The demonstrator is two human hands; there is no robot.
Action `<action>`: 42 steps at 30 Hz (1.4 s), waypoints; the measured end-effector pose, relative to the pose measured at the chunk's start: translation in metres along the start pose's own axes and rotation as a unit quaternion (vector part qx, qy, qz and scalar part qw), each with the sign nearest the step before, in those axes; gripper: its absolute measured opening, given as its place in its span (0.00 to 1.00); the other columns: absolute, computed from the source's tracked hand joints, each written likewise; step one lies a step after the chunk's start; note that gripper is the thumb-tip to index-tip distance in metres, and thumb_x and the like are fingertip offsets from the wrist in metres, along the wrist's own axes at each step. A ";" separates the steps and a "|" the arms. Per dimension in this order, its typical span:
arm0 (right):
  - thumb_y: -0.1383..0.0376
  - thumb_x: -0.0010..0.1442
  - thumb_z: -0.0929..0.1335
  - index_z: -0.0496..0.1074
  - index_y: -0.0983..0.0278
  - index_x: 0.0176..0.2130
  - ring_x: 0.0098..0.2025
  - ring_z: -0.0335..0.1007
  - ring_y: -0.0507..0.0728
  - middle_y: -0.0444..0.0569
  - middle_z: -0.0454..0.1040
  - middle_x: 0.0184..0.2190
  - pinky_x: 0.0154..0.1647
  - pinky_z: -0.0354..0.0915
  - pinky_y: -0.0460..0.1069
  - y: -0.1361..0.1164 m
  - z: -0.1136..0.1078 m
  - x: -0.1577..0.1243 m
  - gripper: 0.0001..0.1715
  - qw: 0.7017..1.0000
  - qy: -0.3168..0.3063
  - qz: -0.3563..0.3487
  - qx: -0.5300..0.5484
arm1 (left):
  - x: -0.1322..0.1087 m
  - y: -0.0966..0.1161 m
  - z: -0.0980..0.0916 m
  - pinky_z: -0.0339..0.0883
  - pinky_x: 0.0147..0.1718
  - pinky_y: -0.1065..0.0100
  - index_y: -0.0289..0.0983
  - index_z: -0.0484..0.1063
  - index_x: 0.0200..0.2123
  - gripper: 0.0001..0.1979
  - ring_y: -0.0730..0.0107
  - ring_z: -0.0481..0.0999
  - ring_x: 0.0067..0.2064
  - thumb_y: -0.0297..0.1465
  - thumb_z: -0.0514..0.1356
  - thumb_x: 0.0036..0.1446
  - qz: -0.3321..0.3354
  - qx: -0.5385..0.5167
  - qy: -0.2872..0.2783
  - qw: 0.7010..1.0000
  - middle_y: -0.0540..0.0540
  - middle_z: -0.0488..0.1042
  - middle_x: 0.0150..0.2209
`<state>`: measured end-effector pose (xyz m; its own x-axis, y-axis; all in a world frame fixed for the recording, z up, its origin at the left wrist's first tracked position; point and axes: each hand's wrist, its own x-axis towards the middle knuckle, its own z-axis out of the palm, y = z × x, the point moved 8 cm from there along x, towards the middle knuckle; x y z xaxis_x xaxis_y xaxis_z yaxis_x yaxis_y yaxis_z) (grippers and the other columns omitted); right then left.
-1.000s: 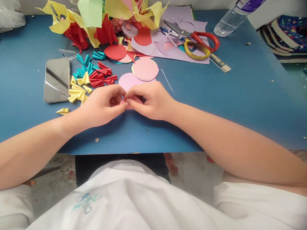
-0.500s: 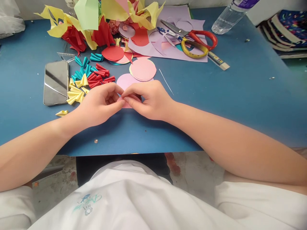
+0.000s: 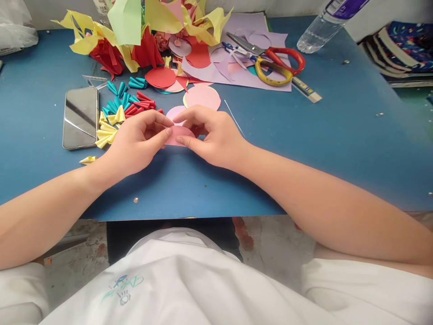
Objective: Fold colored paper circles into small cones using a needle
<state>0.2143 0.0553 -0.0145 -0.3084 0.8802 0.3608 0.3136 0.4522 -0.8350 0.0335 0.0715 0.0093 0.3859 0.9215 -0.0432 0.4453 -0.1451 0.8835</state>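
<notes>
At the far left of the blue table [image 3: 321,149] a phone [image 3: 80,117] lies face up. Just beside it sit small folded paper cones: yellow cones [image 3: 107,128] nearest the phone, teal cones [image 3: 120,92] above them and red cones [image 3: 144,103] further right.

The left hand [image 3: 135,142] comes in from the lower left, just below these cones, with its thumb and forefinger pinched on the left edge of a pink paper piece [image 3: 179,134]. That piece is held between the two hands at the middle of the table, low over the surface; whether it touches the table cannot be told. The right hand [image 3: 213,137] meets it from the other side, its thumb under the near edge and its fingers curled over the top, so both hands are drawn close together and clamped on the same piece.

Just behind the fingers lies a stack of pink circles [image 3: 202,97]. Further right, on lilac sheets, rest scissors [image 3: 270,61], then a ruler [image 3: 306,89] and a plastic bottle [image 3: 321,27].
</notes>
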 end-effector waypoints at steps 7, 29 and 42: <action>0.58 0.73 0.79 0.84 0.57 0.50 0.46 0.85 0.65 0.51 0.88 0.46 0.52 0.86 0.61 0.001 -0.003 -0.001 0.09 1.000 0.017 -0.002 0.018 | 0.001 -0.008 0.005 0.84 0.43 0.58 0.42 0.79 0.51 0.17 0.58 0.90 0.43 0.39 0.78 0.65 -0.001 -0.036 -0.021 0.999 0.46 0.90 0.47; 0.63 0.75 0.77 0.88 0.60 0.45 0.40 0.85 0.61 0.50 0.91 0.39 0.47 0.82 0.56 -0.006 -0.008 -0.002 0.05 0.999 0.040 -0.001 -0.028 | 0.002 -0.009 0.004 0.80 0.40 0.61 0.43 0.80 0.45 0.21 0.57 0.88 0.41 0.45 0.81 0.57 -0.021 -0.003 -0.043 0.999 0.48 0.86 0.40; 0.64 0.77 0.73 0.83 0.58 0.41 0.39 0.79 0.59 0.48 0.87 0.38 0.44 0.77 0.56 -0.010 -0.004 0.002 0.09 0.998 0.016 -0.046 -0.027 | 0.003 -0.010 0.004 0.80 0.43 0.58 0.43 0.85 0.41 0.25 0.53 0.88 0.42 0.56 0.83 0.56 0.000 0.001 -0.034 0.999 0.46 0.88 0.39</action>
<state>0.2142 0.0529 -0.0042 -0.3093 0.8388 0.4480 0.3330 0.5368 -0.7752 0.0337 0.0738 -0.0012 0.4402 0.8948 -0.0748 0.4471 -0.1462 0.8825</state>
